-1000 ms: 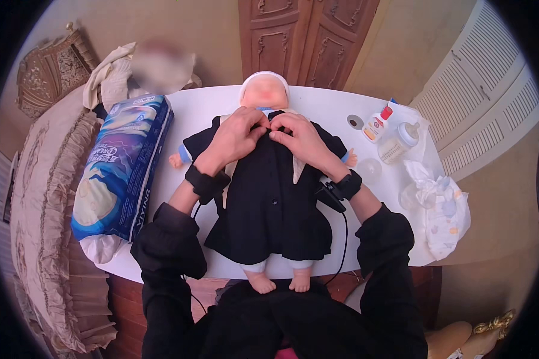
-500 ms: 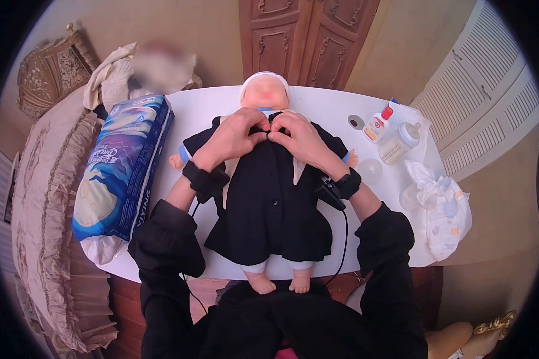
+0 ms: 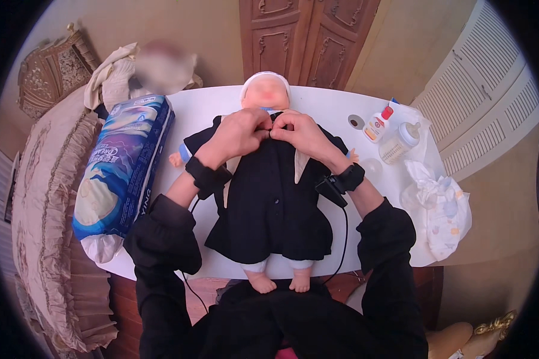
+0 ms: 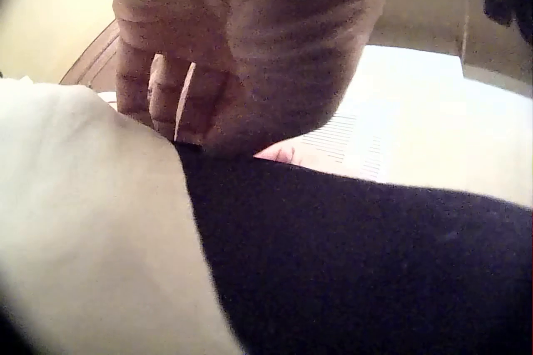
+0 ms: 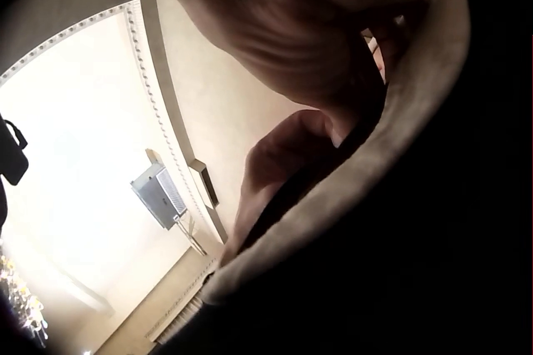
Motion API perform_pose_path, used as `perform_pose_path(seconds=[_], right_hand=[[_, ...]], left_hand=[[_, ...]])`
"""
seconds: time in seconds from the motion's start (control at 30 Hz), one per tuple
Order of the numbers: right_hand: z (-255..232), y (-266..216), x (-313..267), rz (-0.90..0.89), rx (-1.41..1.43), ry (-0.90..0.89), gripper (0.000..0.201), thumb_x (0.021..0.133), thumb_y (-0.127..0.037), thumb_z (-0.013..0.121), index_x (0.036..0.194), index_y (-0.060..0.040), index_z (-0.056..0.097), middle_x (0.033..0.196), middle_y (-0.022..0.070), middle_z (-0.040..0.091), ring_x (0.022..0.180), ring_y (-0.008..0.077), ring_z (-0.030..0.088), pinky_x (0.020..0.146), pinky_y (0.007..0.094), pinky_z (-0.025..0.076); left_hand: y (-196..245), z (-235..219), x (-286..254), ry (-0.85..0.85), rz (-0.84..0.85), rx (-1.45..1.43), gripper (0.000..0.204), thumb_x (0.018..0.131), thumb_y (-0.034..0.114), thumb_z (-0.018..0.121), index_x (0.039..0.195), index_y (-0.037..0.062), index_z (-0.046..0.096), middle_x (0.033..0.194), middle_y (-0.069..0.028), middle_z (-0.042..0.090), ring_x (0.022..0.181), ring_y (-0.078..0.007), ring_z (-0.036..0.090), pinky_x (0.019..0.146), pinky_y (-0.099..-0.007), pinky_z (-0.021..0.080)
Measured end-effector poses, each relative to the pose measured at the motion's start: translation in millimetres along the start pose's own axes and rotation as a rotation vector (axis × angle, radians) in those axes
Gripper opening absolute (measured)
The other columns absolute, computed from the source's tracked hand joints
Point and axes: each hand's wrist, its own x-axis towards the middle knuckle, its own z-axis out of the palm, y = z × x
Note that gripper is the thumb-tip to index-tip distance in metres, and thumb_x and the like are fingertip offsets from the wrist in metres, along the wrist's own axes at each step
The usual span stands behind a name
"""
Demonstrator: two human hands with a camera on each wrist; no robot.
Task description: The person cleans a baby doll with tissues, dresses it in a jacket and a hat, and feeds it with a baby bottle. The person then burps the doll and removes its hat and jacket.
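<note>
A doll point(image 3: 265, 94) in a white cap lies on its back, its bare feet towards the person. It wears a black garment point(image 3: 269, 197) with light trim and a button point(image 3: 276, 201) down the front. Both hands meet at the upper front of the garment, just below the doll's neck. The left hand point(image 3: 238, 136) pinches the black cloth with bent fingers; the right hand point(image 3: 305, 137) pinches it close beside. Wrist views show the left hand point(image 4: 241, 47) and right hand point(image 5: 291, 39) at the cloth edge; the fingertips are mostly hidden.
A blue diaper pack point(image 3: 123, 161) lies on the white table point(image 3: 191, 102) at the left. At the right are a red-capped bottle point(image 3: 377, 124), a baby bottle point(image 3: 399, 143) and a diaper point(image 3: 443, 215). A bed with a ruffled cover point(image 3: 51, 221) stands left of the table.
The right hand and wrist have shifted slightly to the right, with the fingers bent more closely at the cloth. The left hand has moved very little. The doll lies in the same place.
</note>
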Motion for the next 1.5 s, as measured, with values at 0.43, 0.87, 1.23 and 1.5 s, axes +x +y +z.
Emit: perform_pose_path(seconds=[0.43, 0.87, 1.23, 1.5], right_hand=[[-4.3, -2.5, -1.5, -0.022, 0.041, -0.041, 0.015, 0.078, -0.016, 0.069, 0.083, -0.0022, 0.066, 0.083, 0.0038, 0.055, 0.07, 0.0122, 0.051, 0.065, 0.0264, 0.042], [-5.4, -0.2, 2.8, 0.053, 0.059, -0.064, 0.016, 0.076, -0.016, 0.071, 0.08, -0.0016, 0.066, 0.08, 0.0044, 0.056, 0.07, 0.0124, 0.053, 0.064, 0.0266, 0.042], [-2.1, 2.4, 3.5, 0.09, 0.115, -0.037, 0.015, 0.077, -0.015, 0.07, 0.079, -0.0003, 0.067, 0.079, 0.0048, 0.058, 0.072, 0.0116, 0.055, 0.064, 0.0264, 0.043], [-0.3, 1.4, 3.0, 0.061, 0.108, -0.024, 0.015, 0.077, -0.015, 0.07, 0.078, -0.0005, 0.067, 0.078, 0.0045, 0.058, 0.071, 0.0114, 0.055, 0.064, 0.0262, 0.043]], left_hand=[[-9.0, 7.2, 1.5, 0.027, -0.017, -0.178, 0.012, 0.077, 0.0, 0.062, 0.087, 0.0026, 0.056, 0.077, -0.008, 0.057, 0.071, -0.0184, 0.055, 0.068, -0.0299, 0.045], [-1.4, -5.9, 4.1, -0.066, 0.066, -0.008, 0.019, 0.07, 0.004, 0.068, 0.086, 0.0045, 0.058, 0.078, -0.0116, 0.061, 0.076, -0.0298, 0.06, 0.068, -0.0365, 0.047], [-1.6, 7.0, -2.9, 0.127, 0.09, 0.074, 0.015, 0.07, 0.003, 0.065, 0.084, 0.0044, 0.061, 0.075, -0.0127, 0.062, 0.07, -0.0303, 0.062, 0.064, -0.037, 0.048], [-6.5, 11.9, -6.2, 0.19, 0.064, 0.017, 0.014, 0.07, -0.001, 0.066, 0.083, 0.0018, 0.062, 0.075, -0.0126, 0.063, 0.068, -0.0256, 0.063, 0.063, -0.0321, 0.049]])
